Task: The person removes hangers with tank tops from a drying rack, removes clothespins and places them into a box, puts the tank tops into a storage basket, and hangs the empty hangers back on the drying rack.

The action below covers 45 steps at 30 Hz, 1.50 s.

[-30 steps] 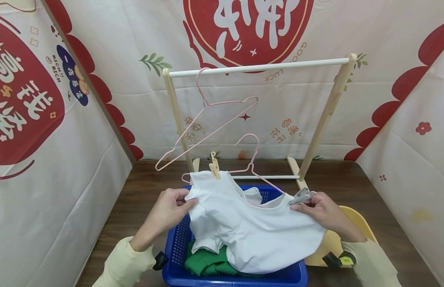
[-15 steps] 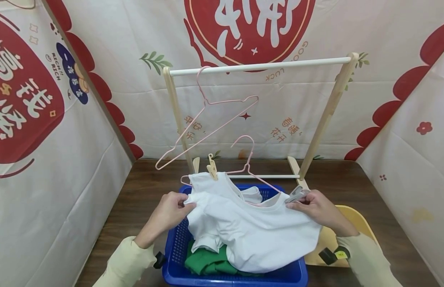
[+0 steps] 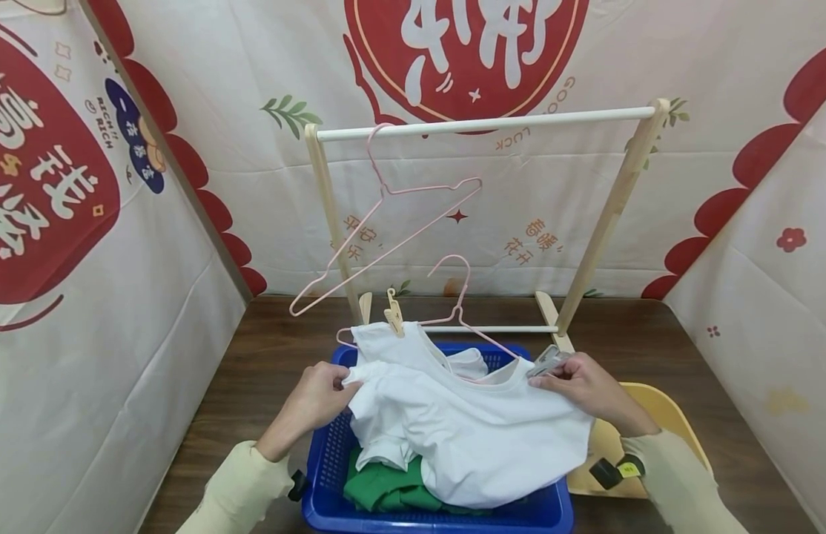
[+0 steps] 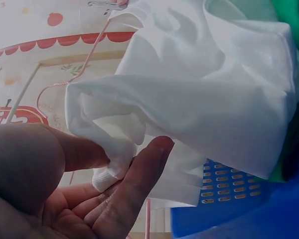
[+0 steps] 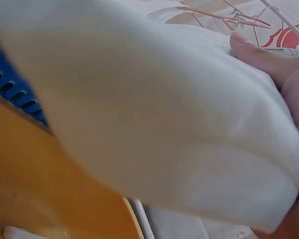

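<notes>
A white T-shirt (image 3: 480,426) lies over a pink wire hanger (image 3: 461,300) above the blue basket (image 3: 446,525). On its left shoulder sits a beige clothespin (image 3: 394,322). My left hand (image 3: 316,399) pinches the edge of the left sleeve between thumb and fingers; the left wrist view shows the folded fabric (image 4: 117,159) in that pinch. At the opposite shoulder, my right hand (image 3: 589,394) holds a grey clothespin (image 3: 549,360) against the shirt. Whether that clothespin's jaws have fabric between them is hard to tell. In the right wrist view the shirt hides most of the fingers.
Behind the basket stands a drying rack (image 3: 520,124) of pale wood with a white bar. Another pink hanger (image 3: 386,191) hangs at its left end. Green cloth (image 3: 393,489) lies inside the basket. A yellow bin (image 3: 663,404) stands to the right, under my right forearm.
The right hand, grey clothespin and hanger have shifted slightly left, with the hanger's hook a little lower. The left hand keeps its pinch and has barely moved.
</notes>
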Motion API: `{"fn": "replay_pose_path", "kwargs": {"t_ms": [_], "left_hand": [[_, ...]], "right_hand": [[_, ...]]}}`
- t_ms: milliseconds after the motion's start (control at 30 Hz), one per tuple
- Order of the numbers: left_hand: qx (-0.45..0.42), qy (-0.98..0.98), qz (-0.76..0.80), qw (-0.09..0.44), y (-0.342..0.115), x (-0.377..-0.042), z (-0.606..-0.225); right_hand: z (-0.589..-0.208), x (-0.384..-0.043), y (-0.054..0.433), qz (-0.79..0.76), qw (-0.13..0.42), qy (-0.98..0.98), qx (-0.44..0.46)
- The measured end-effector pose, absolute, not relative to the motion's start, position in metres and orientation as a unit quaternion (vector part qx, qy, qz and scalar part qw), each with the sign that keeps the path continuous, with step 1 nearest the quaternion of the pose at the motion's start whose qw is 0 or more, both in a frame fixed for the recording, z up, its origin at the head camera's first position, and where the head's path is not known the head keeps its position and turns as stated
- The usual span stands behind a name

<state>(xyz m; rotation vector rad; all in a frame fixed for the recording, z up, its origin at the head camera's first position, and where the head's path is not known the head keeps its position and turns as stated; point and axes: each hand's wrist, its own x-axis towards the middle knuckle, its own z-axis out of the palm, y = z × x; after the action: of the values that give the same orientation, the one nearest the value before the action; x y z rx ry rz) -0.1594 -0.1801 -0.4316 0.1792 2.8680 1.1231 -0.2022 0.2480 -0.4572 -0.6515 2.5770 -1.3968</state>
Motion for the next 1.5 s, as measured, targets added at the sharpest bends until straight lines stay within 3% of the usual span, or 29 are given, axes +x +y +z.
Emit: {"fn": "replay_pose_path", "kwargs": {"t_ms": [567,1233,1500], "left_hand": [[-0.004,0.916,0.398,0.057,-0.182,-0.165,-0.442],[-0.021,0.912,0.406,0.052,-0.191,-0.17,-0.436],[-0.014,0.924,0.383,-0.01,-0.199,-0.171,-0.426]], "right_hand": [[-0.465,-0.213,0.248,-0.438,0.055,0.865,-0.238],[-0.473,-0.223,0.249,-0.438,0.058,0.863,-0.244],[-0.476,-0.228,0.249,-0.433,0.051,0.866,-0.245]]}}
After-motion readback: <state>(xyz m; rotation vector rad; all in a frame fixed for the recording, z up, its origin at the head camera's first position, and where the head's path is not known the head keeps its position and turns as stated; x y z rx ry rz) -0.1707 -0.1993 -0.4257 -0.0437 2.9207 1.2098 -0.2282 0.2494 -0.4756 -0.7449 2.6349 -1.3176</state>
